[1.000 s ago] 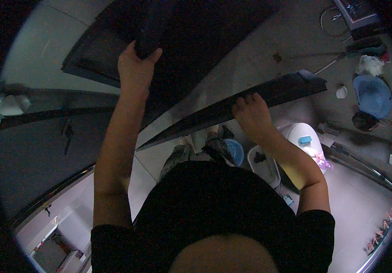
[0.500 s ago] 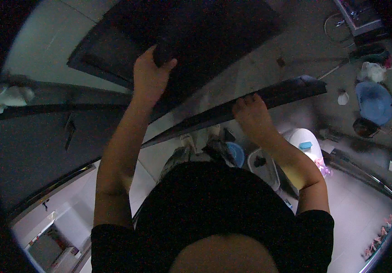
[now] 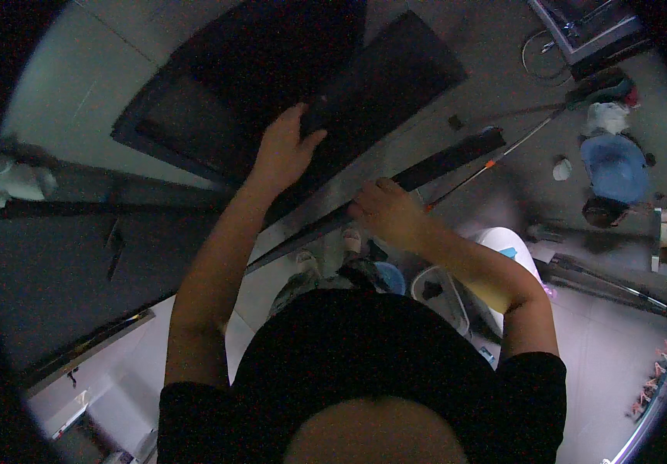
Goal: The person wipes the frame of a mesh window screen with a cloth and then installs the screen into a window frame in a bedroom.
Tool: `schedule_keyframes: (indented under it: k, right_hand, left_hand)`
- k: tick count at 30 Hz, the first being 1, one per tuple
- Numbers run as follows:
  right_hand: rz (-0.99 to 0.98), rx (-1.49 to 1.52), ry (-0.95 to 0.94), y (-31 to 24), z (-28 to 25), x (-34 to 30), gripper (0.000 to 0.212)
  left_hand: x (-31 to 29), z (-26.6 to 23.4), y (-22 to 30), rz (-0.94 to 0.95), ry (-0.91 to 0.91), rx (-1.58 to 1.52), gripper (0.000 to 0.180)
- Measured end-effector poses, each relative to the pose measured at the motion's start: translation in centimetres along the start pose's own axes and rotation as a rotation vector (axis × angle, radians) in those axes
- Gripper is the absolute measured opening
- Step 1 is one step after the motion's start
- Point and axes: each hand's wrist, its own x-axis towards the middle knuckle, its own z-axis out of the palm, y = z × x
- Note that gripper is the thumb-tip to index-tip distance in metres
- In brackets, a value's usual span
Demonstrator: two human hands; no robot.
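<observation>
In dim light, my left hand (image 3: 281, 155) reaches up to a large dark panel-like piece (image 3: 395, 73), thumb and fingers apart around a dark part of it that I cannot make out. My right hand (image 3: 386, 210) is closed over the upper edge of a long, narrow dark panel (image 3: 453, 158), seen almost edge-on. The panel runs slantwise in front of me, below the larger dark piece. Its near end passes under my left forearm.
A dark door (image 3: 78, 286) with a handle stands at left. To the right are a white toilet (image 3: 503, 243), a blue basin (image 3: 618, 168) and a long pole (image 3: 519, 143) with an orange band. A bin (image 3: 441, 298) and a small blue tub (image 3: 390, 277) stand by my feet.
My right hand has moved left with the narrow panel, whose far end has also shifted left. My left hand has moved slightly right and lower. More of the pole shows.
</observation>
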Motion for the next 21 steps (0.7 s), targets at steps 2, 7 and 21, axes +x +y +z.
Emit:
schedule_keyframes:
  k: [2,7,21]
  right_hand:
    - [-0.065,-0.067,0.110,-0.1,-0.9,0.6,0.020]
    - [-0.095,-0.132,0.144,-0.5,-1.4,2.3,0.026]
    - [-0.415,-0.117,0.174,-2.7,-1.6,4.8,0.031]
  left_hand:
    - [0.3,-0.2,-0.2,0.010,-0.053,-0.060,0.046]
    - [0.4,-0.6,-0.7,-0.022,-0.185,-0.328,0.039]
    - [-2.2,-0.7,-0.6,-0.074,-0.318,-0.529,0.042]
